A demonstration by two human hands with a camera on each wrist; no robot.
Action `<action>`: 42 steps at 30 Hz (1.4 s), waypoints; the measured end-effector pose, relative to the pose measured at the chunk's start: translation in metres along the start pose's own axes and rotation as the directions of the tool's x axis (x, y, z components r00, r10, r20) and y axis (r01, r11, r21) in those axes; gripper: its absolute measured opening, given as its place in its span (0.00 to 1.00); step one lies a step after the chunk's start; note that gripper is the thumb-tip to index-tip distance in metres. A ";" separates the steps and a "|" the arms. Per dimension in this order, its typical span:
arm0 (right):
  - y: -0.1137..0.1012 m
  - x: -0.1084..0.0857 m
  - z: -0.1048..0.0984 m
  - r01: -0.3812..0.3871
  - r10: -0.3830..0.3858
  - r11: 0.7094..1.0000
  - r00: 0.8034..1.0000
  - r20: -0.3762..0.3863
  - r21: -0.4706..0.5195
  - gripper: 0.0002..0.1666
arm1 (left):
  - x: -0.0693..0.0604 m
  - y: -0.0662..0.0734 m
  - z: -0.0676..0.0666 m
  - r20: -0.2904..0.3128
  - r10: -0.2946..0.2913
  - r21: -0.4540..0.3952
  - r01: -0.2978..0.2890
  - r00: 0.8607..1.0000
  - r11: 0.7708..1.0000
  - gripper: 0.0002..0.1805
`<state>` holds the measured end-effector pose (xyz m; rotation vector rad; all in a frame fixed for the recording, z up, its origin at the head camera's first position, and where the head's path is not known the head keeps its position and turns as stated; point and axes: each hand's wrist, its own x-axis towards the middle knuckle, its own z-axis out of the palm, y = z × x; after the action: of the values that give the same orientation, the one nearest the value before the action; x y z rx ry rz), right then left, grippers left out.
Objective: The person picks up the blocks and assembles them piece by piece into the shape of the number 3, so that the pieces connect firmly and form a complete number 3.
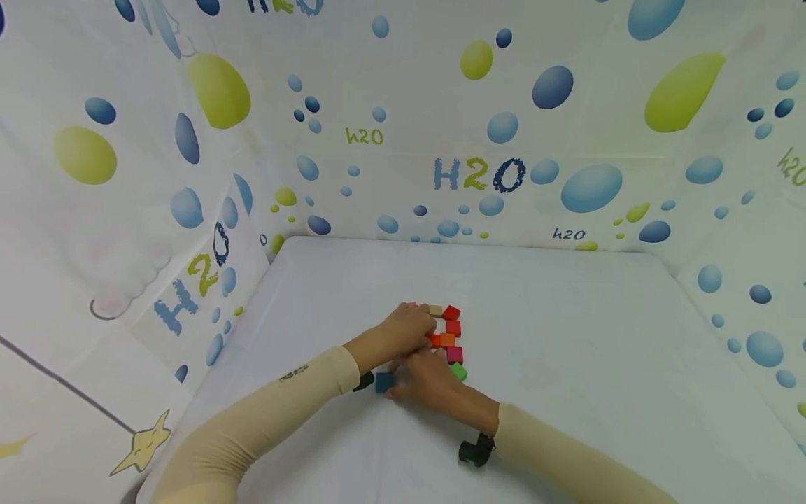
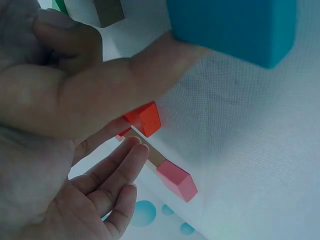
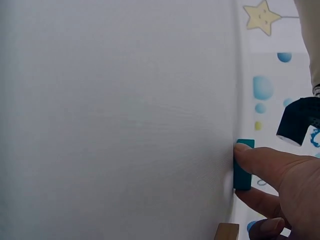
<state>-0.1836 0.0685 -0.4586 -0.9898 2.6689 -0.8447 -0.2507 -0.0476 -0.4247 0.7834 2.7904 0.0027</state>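
My right hand point(image 1: 425, 379) pinches a blue block point(image 1: 383, 383) between thumb and index finger. In the right wrist view that block point(image 3: 243, 167) stands against the white tabletop. My left hand point(image 1: 406, 330) is just beyond, over a group of small coloured blocks and partly covering them. Its lower fingers point(image 2: 112, 192) are loosely bent in the left wrist view. One of its fingers reaches to a red-orange block point(image 2: 145, 119). A large finger meets the blue block point(image 2: 232, 30) there; whose it is, I cannot tell. A pink block point(image 2: 178, 181) adjoins a tan one point(image 2: 145, 146).
Right of the hands, a column runs through a red block point(image 1: 453, 327), an orange block point(image 1: 448, 339), a crimson block point(image 1: 455, 355) and a tilted green block point(image 1: 458, 372). A tan block point(image 1: 435, 310) lies at the back. Dotted white cloth walls point(image 1: 403, 140) surround the white table point(image 1: 585, 336).
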 end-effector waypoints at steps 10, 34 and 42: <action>0.009 -0.004 0.003 -0.014 0.012 0.999 0.999 -0.041 -0.033 0.21 | 0.003 -0.001 0.001 0.004 0.008 0.019 -0.008 1.000 1.000 0.08; 0.025 -0.013 -0.008 -0.023 0.018 0.997 0.997 -0.072 -0.071 0.20 | 0.002 0.000 0.002 -0.006 -0.001 -0.012 0.001 1.000 1.000 0.10; 0.029 -0.015 -0.009 -0.026 0.022 0.998 0.997 -0.071 -0.061 0.20 | 0.003 -0.002 0.004 0.009 -0.004 -0.006 0.004 1.000 1.000 0.09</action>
<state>-0.1909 0.1000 -0.4679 -0.9567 2.7758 -0.8110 -0.2536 -0.0482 -0.4291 0.7749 2.7825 0.0074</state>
